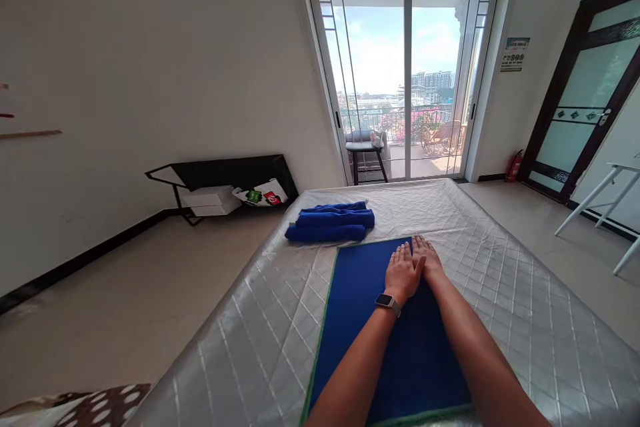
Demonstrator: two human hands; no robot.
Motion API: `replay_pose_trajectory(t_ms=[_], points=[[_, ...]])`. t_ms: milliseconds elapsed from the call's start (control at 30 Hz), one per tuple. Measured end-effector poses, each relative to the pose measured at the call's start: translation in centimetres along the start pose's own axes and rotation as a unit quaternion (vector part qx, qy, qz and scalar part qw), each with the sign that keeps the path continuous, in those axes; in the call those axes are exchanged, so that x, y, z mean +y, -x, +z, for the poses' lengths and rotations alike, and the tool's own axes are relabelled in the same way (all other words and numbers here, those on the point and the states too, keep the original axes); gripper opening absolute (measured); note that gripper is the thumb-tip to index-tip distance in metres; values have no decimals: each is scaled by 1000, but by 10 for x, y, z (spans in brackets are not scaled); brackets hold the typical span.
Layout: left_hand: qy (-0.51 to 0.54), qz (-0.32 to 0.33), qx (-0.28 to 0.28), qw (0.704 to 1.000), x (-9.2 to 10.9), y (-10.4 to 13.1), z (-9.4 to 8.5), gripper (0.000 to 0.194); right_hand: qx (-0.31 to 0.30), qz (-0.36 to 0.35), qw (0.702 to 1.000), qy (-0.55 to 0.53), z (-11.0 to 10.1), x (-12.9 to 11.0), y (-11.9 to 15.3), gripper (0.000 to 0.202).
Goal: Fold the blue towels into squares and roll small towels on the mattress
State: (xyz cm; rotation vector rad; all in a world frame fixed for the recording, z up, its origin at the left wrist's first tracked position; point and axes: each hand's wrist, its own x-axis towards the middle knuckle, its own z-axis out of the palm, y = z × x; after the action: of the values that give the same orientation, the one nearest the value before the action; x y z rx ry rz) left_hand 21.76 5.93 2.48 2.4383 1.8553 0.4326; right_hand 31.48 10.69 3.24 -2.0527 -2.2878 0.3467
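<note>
A blue towel [355, 293] with green edging lies spread flat on the silver quilted mattress [260, 320]. My left hand [403, 271], with a watch [387, 302] on its wrist, rests palm down on the towel, fingers stretched toward its far edge. Beside it, my right hand [427, 255] lies flat at the towel's far right corner, touching the left hand near the thumb. Neither hand grips anything. Several rolled blue towels [330, 220] lie together on the mattress beyond the spread one, to the left.
Against the left wall stands a black rack [235, 170] holding white boxes [207, 200] and a printed bag [263, 193]. A dark stool [367, 150] is before the sliding glass door [407, 80]. A fire extinguisher [514, 167] and white-legged furniture [590, 197] stand right. Polka-dot fabric [107, 405] lies lower left.
</note>
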Motion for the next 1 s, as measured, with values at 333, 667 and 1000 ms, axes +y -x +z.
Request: replay_pose_trajectory(t_ms=[333,667,1000], points=[[-62,-87,-38,994,-116,56,-25,79,4,20,1000,-12,-4,-7,3,71],[-36,-109,-25,993,-159,76,-27,80,19,17,999,36,-9,-7,8,69],[-13,-111,-4,994,-149,75,-34,80,38,-34,998,46,-19,5,75,61]])
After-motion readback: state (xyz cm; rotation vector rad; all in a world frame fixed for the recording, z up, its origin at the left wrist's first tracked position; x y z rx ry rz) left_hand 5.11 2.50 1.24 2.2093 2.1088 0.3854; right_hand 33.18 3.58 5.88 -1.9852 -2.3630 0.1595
